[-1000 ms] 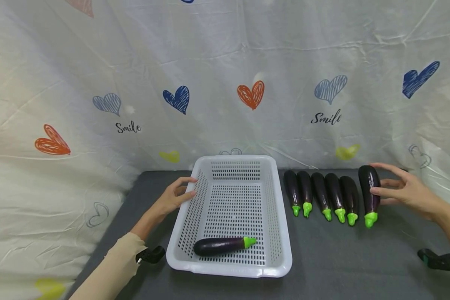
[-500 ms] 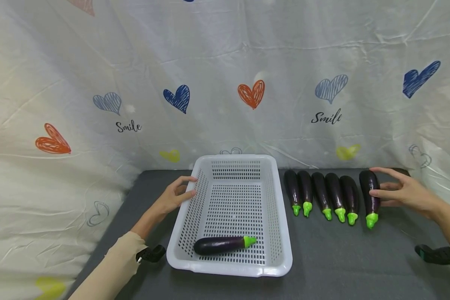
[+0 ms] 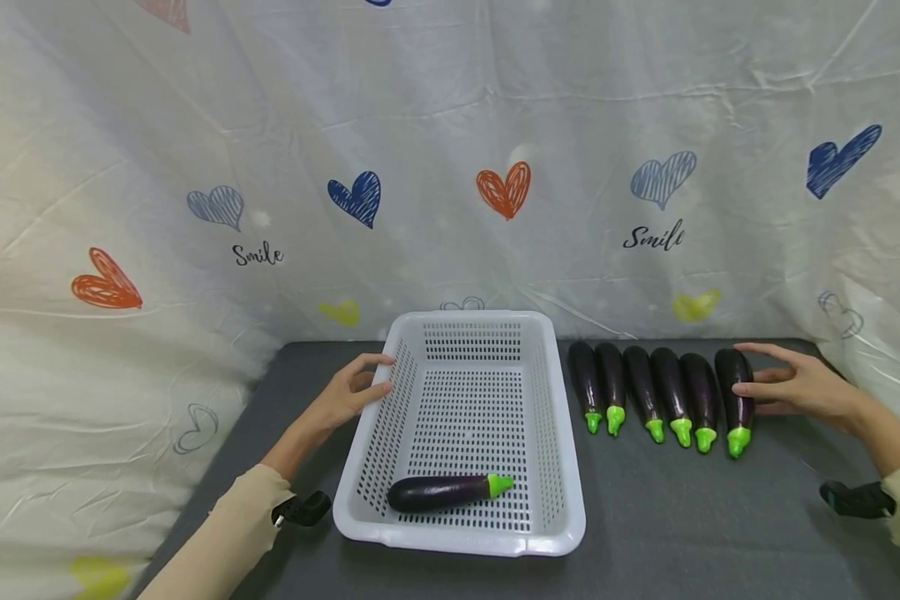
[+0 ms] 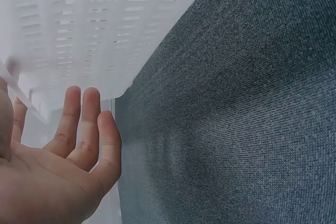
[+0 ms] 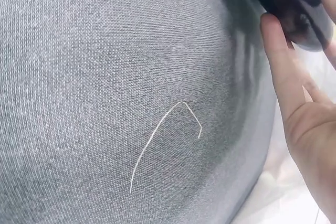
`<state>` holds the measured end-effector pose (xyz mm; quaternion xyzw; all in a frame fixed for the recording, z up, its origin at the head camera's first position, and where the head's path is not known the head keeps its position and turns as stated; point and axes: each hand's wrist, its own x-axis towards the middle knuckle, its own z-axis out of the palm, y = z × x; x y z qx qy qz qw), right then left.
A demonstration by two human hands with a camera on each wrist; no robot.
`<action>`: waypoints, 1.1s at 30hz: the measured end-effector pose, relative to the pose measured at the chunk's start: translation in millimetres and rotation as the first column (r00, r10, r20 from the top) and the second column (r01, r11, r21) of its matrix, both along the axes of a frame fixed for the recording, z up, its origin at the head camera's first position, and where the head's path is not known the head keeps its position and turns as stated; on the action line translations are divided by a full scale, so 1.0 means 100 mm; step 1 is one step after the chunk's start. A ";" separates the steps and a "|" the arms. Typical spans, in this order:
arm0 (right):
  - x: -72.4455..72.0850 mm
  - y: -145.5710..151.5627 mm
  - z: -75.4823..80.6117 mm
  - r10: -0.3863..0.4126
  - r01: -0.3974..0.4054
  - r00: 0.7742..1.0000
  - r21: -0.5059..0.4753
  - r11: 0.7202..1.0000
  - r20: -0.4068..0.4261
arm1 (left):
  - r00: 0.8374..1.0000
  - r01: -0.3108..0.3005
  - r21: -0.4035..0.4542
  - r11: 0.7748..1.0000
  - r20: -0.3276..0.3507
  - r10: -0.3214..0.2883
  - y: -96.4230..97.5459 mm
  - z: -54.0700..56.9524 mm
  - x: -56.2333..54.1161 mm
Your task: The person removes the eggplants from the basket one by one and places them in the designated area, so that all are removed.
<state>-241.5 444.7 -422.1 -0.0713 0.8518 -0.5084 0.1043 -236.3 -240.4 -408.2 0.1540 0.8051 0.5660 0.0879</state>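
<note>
A white plastic basket (image 3: 468, 417) with slotted walls stands on the dark grey table. One eggplant (image 3: 438, 493) with a green stem lies crosswise inside, near its front wall. My left hand (image 3: 347, 392) holds the basket's left rim; in the left wrist view, several fingers (image 4: 90, 124) extend below the rim beside the outer wall (image 4: 79, 30). To the right, several eggplants (image 3: 641, 387) lie side by side, stems toward me. My right hand (image 3: 802, 387) grips the rightmost eggplant (image 3: 733, 400) between thumb and fingers. In the right wrist view, that eggplant (image 5: 296, 9) shows its dark rounded end.
Behind the table hangs a pale curtain (image 3: 435, 125) printed with hearts. A thin white thread (image 5: 152, 137) lies on the cloth near my right hand. The table's left edge runs diagonally past my left forearm.
My right hand has lowered the rightmost eggplant and moved it slightly left, closer to the row. My left hand and the basket keep their places.
</note>
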 end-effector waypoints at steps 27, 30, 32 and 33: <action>-0.06 0.05 0.01 -0.060 0.067 0.992 0.058 0.996 -0.109 | 1.000 0.000 -0.009 1.000 0.004 0.000 0.00 0.00 -0.01; -0.08 0.05 0.04 -0.090 0.107 0.979 0.088 0.990 -0.183 | 1.000 -0.003 -0.005 1.000 0.009 0.003 0.01 0.01 -0.01; -0.10 0.03 0.08 -0.098 0.118 0.972 0.085 0.989 -0.214 | 1.000 -0.004 -0.003 1.000 0.010 0.004 0.01 0.01 -0.01; -0.10 0.02 0.10 -0.097 0.118 0.970 0.080 0.990 -0.225 | 1.000 -0.004 -0.001 1.000 0.011 0.004 0.01 0.01 0.00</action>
